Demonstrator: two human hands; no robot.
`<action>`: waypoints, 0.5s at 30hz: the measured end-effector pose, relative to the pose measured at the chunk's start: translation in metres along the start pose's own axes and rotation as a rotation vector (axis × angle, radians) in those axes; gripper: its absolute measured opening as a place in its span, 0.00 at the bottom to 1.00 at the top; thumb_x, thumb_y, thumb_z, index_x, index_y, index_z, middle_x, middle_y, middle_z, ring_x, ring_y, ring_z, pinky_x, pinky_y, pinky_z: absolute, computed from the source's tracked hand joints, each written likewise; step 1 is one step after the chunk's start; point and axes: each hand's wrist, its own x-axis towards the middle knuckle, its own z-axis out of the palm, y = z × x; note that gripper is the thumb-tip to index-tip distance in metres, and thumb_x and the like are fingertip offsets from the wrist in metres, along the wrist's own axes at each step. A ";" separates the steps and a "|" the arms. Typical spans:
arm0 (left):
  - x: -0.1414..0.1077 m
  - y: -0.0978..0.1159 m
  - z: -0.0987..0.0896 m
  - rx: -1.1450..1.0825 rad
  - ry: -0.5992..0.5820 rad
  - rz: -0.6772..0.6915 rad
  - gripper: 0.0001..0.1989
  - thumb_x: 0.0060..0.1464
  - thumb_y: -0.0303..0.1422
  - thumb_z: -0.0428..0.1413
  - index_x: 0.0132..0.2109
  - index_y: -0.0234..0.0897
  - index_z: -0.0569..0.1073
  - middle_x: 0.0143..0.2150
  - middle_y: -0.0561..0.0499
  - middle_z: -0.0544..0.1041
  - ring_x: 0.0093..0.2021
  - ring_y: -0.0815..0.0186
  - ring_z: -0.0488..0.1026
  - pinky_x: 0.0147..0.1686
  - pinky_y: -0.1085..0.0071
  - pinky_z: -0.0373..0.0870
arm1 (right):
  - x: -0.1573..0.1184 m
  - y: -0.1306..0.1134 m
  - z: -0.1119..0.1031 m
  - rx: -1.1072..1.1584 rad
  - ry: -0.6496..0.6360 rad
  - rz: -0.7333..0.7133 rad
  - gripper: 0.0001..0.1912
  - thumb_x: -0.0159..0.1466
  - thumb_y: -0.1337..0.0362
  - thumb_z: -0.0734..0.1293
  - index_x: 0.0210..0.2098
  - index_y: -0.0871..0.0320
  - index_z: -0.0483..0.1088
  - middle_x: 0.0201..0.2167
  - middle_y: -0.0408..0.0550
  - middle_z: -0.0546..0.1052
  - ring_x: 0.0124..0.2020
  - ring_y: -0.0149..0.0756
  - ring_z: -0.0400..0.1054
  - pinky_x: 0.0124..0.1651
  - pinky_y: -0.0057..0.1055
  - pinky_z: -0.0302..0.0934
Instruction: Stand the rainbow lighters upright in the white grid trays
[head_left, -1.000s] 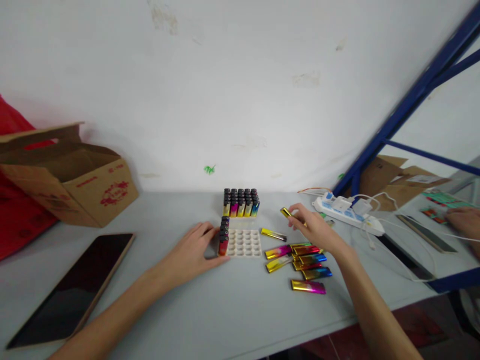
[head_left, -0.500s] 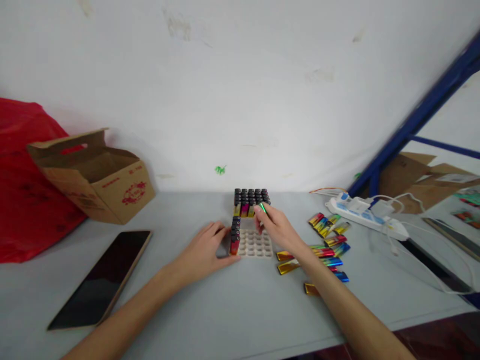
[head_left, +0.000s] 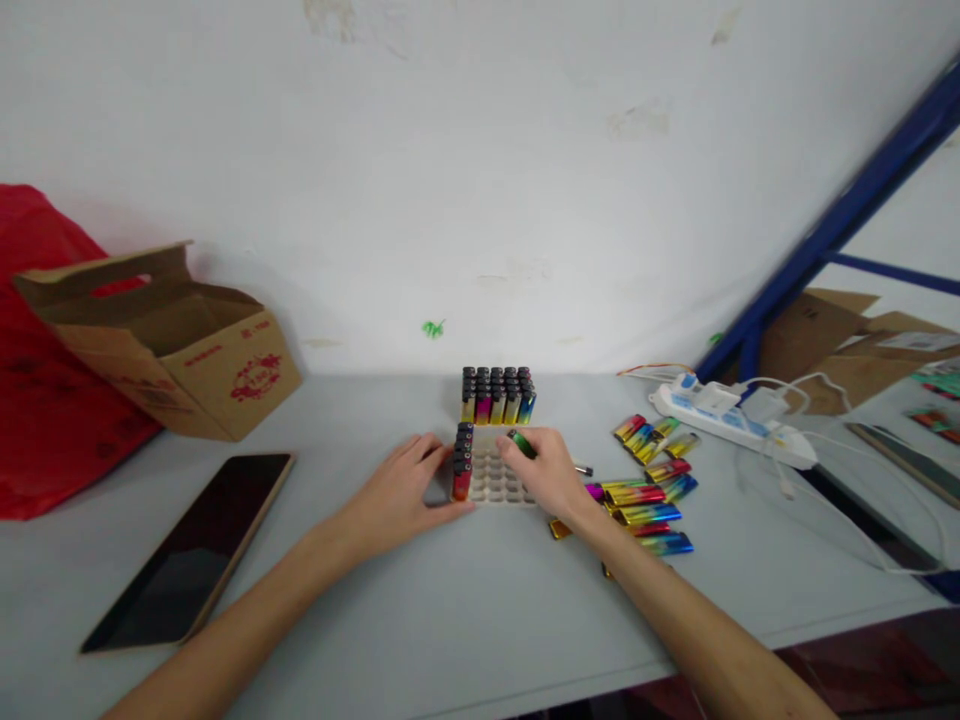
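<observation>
A pale tray (head_left: 499, 490) with rows of holes lies on the table in front of me. Along its left side stands a column of upright red lighters (head_left: 462, 470) with black tops. My left hand (head_left: 397, 490) rests at that side, its thumb by the near corner and its fingers bent beside the lighters. Over the far part of the tray, my right hand (head_left: 551, 470) pinches a green lighter (head_left: 522, 443), held tilted. Its lower end is hidden by my fingers. Behind the tray, a block of upright lighters (head_left: 498, 396) stands in rows.
Loose shiny lighters (head_left: 645, 515) lie in a pile on the right, partly under my right forearm. Beyond them is a white power strip (head_left: 731, 425) with cables. A dark phone-like slab (head_left: 191, 550) and an open cardboard box (head_left: 217, 370) are on the left.
My right hand has come down with the green lighter, closer to the tray, and uncovered the right end of the back block. The left hand stays at the tray's side. The view has shifted slightly.
</observation>
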 end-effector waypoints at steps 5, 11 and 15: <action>0.000 0.001 -0.001 -0.010 -0.004 0.000 0.25 0.59 0.54 0.65 0.52 0.38 0.78 0.52 0.41 0.78 0.54 0.47 0.76 0.58 0.51 0.74 | 0.001 0.002 -0.001 -0.006 0.014 -0.010 0.23 0.67 0.48 0.61 0.22 0.53 0.55 0.20 0.39 0.58 0.25 0.31 0.53 0.29 0.31 0.46; 0.001 -0.001 -0.001 -0.038 -0.001 -0.008 0.25 0.58 0.54 0.66 0.50 0.38 0.78 0.50 0.42 0.78 0.52 0.49 0.76 0.56 0.53 0.75 | 0.002 0.004 -0.001 -0.014 0.017 -0.099 0.22 0.76 0.43 0.58 0.33 0.52 0.61 0.25 0.39 0.66 0.28 0.35 0.62 0.33 0.32 0.54; 0.002 -0.003 -0.003 -0.059 -0.007 -0.003 0.25 0.56 0.52 0.68 0.50 0.38 0.79 0.50 0.43 0.78 0.51 0.50 0.77 0.56 0.55 0.75 | 0.002 0.005 -0.002 -0.114 -0.003 -0.247 0.23 0.79 0.45 0.55 0.33 0.52 0.62 0.34 0.47 0.71 0.37 0.40 0.68 0.42 0.34 0.62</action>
